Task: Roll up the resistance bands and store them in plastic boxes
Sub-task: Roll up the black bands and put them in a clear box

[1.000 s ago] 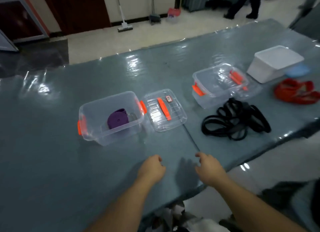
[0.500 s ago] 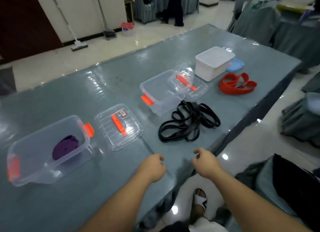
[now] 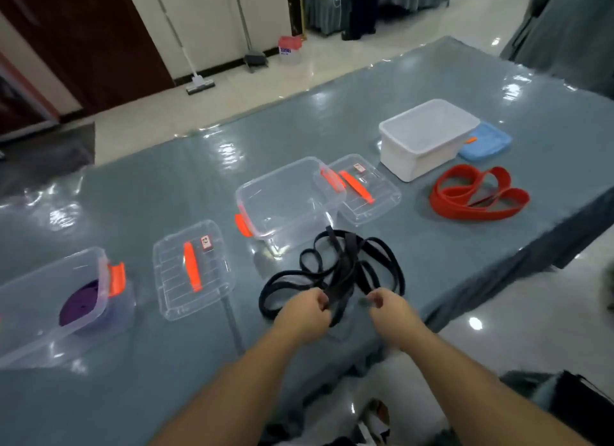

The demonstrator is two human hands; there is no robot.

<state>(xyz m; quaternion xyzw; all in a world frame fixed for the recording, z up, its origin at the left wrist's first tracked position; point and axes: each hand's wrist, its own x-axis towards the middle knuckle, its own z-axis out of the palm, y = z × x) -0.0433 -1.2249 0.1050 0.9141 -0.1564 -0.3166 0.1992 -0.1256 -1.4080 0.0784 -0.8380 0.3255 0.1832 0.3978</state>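
Our left hand [image 3: 304, 312] and right hand [image 3: 387, 307], set apart, each grip strands of the tangled black band [image 3: 335, 266] on the counter [image 3: 432, 246]. Left to right we log: clear box with rolled purple band [image 3: 81, 301], loose lid [image 3: 192, 269], open clear box [image 3: 289, 196], red band [image 3: 478, 193].

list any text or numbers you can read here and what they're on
"1996", roughly, in blue on the white bin with a red lid on the floor; blurred, so not certain.
Price-style sticker on the near clear lid: dark marks, too blurred to read.
Sticker on the far clear lid: too small to read.
Nothing legible on the boxes or bands.
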